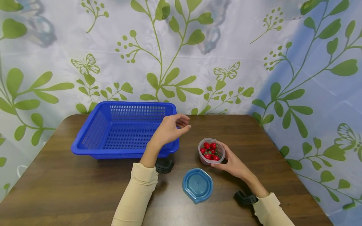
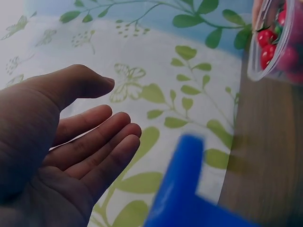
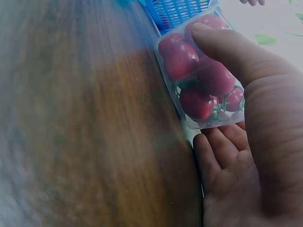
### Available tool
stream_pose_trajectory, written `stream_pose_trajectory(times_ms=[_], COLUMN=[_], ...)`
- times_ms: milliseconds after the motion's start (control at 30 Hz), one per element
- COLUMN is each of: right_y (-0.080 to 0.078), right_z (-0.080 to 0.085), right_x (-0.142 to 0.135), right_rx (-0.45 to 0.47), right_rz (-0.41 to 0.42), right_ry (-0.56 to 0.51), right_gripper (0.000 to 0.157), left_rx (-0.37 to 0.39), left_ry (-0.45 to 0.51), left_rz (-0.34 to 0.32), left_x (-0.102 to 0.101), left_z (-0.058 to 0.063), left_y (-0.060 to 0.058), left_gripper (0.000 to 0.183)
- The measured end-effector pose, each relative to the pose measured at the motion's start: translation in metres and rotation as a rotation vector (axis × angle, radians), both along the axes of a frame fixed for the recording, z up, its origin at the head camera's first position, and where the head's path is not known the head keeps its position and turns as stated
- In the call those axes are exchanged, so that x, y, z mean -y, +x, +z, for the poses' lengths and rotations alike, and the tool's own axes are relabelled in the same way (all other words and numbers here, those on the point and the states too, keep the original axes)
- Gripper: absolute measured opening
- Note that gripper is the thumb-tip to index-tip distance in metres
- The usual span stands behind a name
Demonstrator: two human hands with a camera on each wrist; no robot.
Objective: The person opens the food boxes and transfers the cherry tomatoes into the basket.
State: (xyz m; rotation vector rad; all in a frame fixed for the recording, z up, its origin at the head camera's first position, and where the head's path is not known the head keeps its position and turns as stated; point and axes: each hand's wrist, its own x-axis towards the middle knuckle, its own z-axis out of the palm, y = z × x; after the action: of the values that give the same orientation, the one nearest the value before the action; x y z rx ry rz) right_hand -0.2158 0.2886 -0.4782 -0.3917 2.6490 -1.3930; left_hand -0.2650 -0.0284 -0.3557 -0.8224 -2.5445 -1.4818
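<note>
One half-curled hand (image 1: 232, 164) grips a tub (image 1: 208, 161).

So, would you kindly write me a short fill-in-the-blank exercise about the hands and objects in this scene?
1. The person's ____ hand holds the clear container of small red fruits.
2. The colour of the large perforated basket is ____.
3. The translucent blue lid lies on the brown wooden ____.
4. The left hand, raised near the basket's right edge, is holding ____.

Missing words: right; blue; table; nothing.
</note>
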Motion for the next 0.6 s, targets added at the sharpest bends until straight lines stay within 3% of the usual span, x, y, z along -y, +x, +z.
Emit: stream_pose_trajectory(times_ms=[367, 600], right_y=[0.001, 0.001], right_z=[0.001, 0.001], right_x=[0.0, 0.0], right_rx=[0.002, 0.007], right_rz=[0.004, -0.001], right_ry=[-0.007, -0.009], right_gripper=[0.101, 0.102], left_rx=[-0.025, -0.028], left_ry=[-0.087, -0.21], left_rz=[-0.099, -0.149], left_x=[-0.03, -0.046], left_z=[-0.006, -0.012], left_y=[0.005, 0.009], left_gripper=[0.03, 0.03])
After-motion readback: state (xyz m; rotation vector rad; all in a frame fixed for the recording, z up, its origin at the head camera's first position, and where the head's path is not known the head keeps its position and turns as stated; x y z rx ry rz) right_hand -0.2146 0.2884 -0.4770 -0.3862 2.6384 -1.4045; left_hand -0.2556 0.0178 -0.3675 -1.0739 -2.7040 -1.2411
